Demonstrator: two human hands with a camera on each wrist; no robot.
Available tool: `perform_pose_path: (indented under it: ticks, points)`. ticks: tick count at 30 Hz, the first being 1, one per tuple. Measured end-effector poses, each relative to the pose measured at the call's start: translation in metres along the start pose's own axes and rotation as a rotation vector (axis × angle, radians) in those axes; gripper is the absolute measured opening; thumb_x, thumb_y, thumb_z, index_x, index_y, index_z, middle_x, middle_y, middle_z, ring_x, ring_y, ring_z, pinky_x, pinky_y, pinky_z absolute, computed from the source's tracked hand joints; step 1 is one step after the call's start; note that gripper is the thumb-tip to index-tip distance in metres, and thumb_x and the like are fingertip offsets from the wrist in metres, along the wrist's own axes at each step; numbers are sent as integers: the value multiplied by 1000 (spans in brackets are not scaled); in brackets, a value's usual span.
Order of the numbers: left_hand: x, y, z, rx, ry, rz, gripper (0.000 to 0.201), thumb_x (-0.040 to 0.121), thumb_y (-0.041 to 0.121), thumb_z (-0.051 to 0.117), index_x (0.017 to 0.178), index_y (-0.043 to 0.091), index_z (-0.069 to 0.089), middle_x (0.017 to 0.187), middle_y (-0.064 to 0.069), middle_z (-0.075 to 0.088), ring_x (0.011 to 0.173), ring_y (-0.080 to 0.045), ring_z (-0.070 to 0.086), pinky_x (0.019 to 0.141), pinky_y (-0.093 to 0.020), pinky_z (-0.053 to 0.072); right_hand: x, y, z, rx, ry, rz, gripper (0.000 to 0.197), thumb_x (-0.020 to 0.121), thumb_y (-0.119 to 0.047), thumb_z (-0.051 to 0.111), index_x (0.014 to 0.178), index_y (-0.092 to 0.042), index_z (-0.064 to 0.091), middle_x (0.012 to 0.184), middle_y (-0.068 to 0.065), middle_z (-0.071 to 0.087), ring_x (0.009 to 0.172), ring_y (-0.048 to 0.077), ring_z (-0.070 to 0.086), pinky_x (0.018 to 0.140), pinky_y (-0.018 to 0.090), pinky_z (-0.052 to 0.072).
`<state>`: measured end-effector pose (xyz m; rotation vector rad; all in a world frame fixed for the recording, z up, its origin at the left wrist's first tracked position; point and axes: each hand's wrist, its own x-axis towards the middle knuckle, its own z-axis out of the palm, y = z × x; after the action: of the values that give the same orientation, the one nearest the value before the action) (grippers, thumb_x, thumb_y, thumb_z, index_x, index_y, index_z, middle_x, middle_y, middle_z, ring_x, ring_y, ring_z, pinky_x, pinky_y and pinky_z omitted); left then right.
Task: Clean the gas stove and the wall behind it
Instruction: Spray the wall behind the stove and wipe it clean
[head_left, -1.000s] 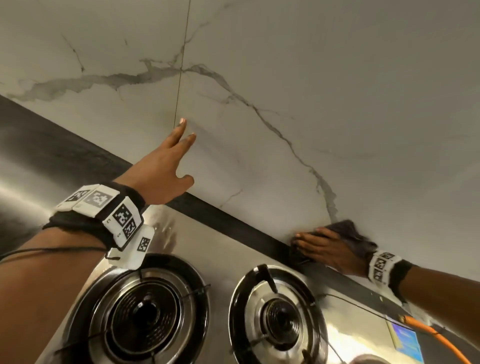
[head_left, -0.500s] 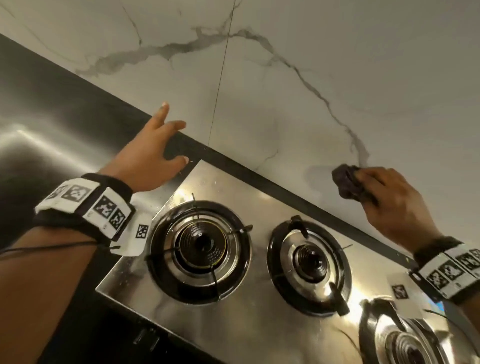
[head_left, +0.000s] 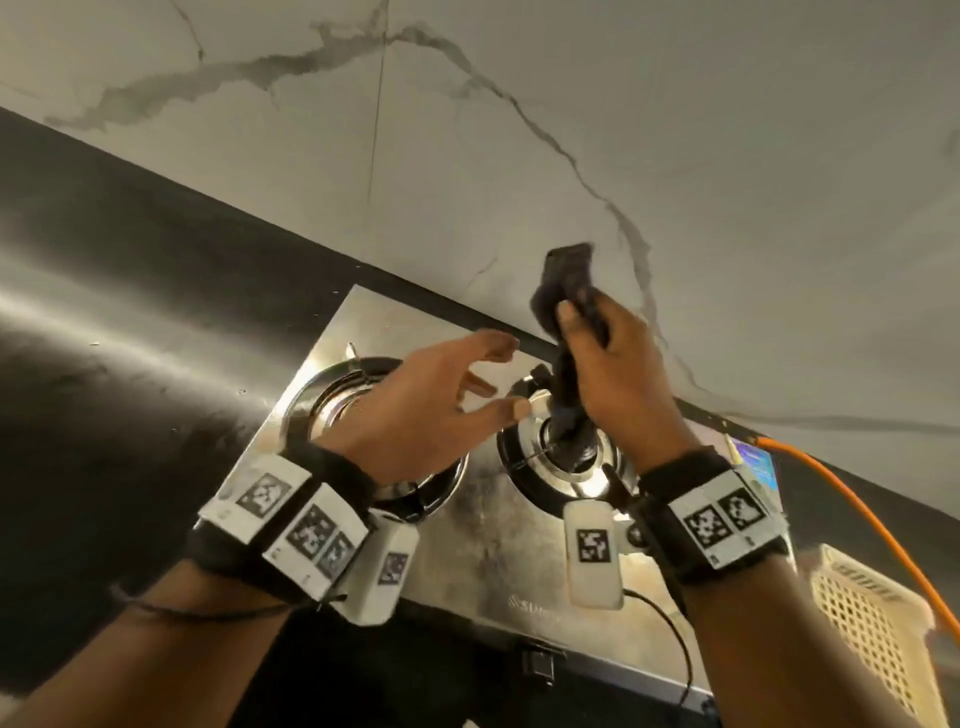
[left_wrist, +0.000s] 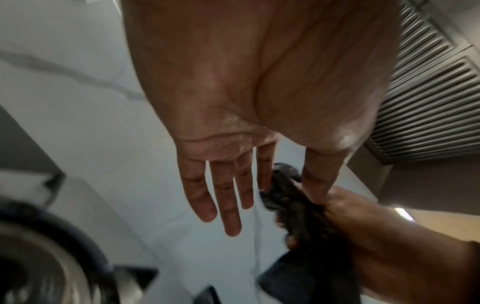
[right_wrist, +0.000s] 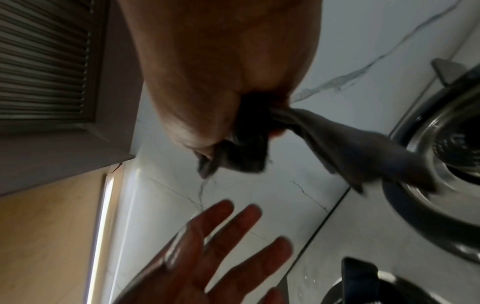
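Note:
My right hand (head_left: 597, 353) grips a dark cleaning cloth (head_left: 563, 291) above the steel gas stove (head_left: 488, 545); one end sticks up past the fingers, the other hangs down over the middle burner (head_left: 561, 457). In the right wrist view the cloth (right_wrist: 350, 139) trails from the fist toward the burner ring. My left hand (head_left: 467, 384) hovers open over the left burner (head_left: 332, 395), fingers spread and pointing at the cloth, a little short of it. The left wrist view shows the straight fingers (left_wrist: 228, 197) beside the cloth (left_wrist: 291, 197). The marble wall (head_left: 675, 156) rises behind.
A dark countertop (head_left: 130, 312) lies left of the stove. An orange hose (head_left: 857, 509) runs along the right, above a cream perforated basket (head_left: 872, 623). A louvred hood (left_wrist: 428, 102) hangs overhead.
My right hand lifted the cloth off the wall and brought it over the middle burner. My left hand left the wall and moved right toward the cloth.

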<state>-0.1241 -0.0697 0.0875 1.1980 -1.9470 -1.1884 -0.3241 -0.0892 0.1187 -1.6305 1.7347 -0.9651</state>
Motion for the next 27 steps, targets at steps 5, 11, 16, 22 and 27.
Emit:
perform_pose_path:
  ticks: [5, 11, 16, 22, 27]
  points:
    - [-8, 13, 48, -98, -109, 32, 69, 94, 44, 71, 152, 42, 32, 137, 18, 62, 94, 14, 65, 77, -6, 51, -31, 14, 5, 208, 28, 249, 30, 110, -45, 47, 125, -31, 69, 108, -13, 74, 100, 2, 70, 89, 29, 56]
    - [-21, 11, 88, -171, -66, -7, 66, 97, 33, 71, 149, 33, 30, 109, 7, 75, 96, 2, 72, 83, -16, 57, -95, 27, 8, 304, 86, 332, 11, 106, -37, 57, 115, -36, 64, 103, -14, 73, 90, -5, 70, 80, 15, 55]
    - [-31, 8, 109, -190, -82, 21, 70, 98, 26, 70, 152, 40, 27, 107, 11, 76, 96, 8, 70, 80, -10, 55, -139, 41, -1, 334, 221, 312, 23, 99, -30, 70, 122, -29, 64, 108, -12, 75, 101, 0, 71, 88, 23, 58]
    - [-41, 9, 120, -265, -95, 46, 45, 102, 15, 61, 130, 50, 58, 115, 19, 72, 112, 1, 66, 103, -43, 55, -175, 56, -40, 387, 248, 193, 71, 83, -23, 88, 140, -27, 46, 120, -3, 72, 116, 13, 69, 93, 32, 58]
    - [-43, 32, 126, -569, -57, 128, 24, 100, -9, 47, 117, -8, 64, 117, -19, 70, 115, -30, 67, 102, -43, 56, -208, 66, -92, 375, 46, 141, 53, 91, -39, 72, 141, -29, 54, 129, -5, 70, 124, 17, 65, 100, 40, 56]
